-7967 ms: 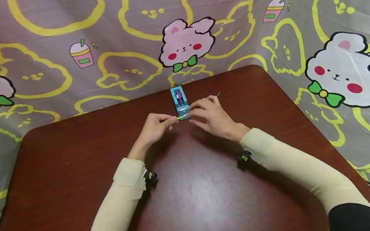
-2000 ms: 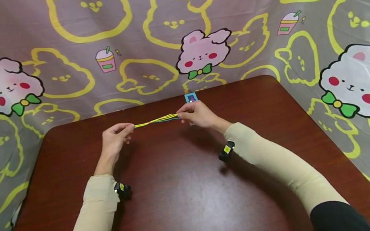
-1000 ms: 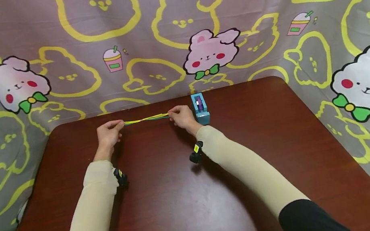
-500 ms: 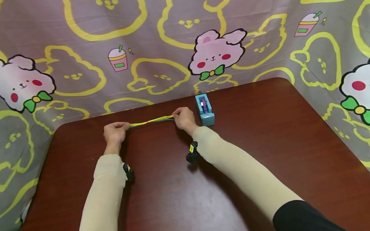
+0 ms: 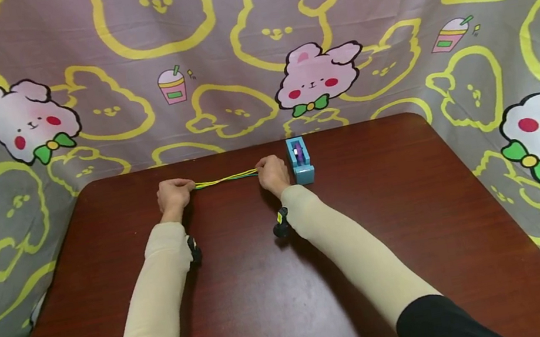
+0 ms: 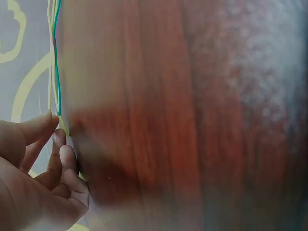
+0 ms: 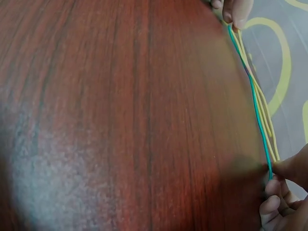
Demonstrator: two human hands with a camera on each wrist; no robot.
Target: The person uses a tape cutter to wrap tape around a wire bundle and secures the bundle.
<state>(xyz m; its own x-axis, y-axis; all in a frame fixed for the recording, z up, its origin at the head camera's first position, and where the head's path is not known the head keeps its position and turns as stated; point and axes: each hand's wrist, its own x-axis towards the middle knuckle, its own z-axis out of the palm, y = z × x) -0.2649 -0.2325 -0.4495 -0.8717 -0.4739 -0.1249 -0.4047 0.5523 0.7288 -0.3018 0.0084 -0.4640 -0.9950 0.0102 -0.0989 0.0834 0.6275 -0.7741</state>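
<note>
Yellow and green thin wires [image 5: 226,178] stretch as a loose bundle between my hands, near the table's far edge. My left hand [image 5: 175,195] pinches the left end between thumb and fingertips. At the other end, my right hand [image 5: 273,174] pinches the bundle too, just left of a blue tape dispenser [image 5: 305,174]. In the left wrist view the wires [image 6: 58,86] run upward from my thumb and fingertips. A small pinkish-purple patch marks the bundle [image 7: 253,91] in the right wrist view, where the strands draw together; below it they spread slightly apart.
The tape dispenser bears a purple roll and stands close to the right hand. Behind the brown wooden table [image 5: 248,291] hangs a patterned curtain [image 5: 227,38], which continues down both sides. A small black camera [image 5: 281,223] is worn on the right wrist.
Eight seconds ago both hands were close together at the dispenser's front. They have since moved left of it and apart, the wires stretched between them. Lately only small shifts show.
</note>
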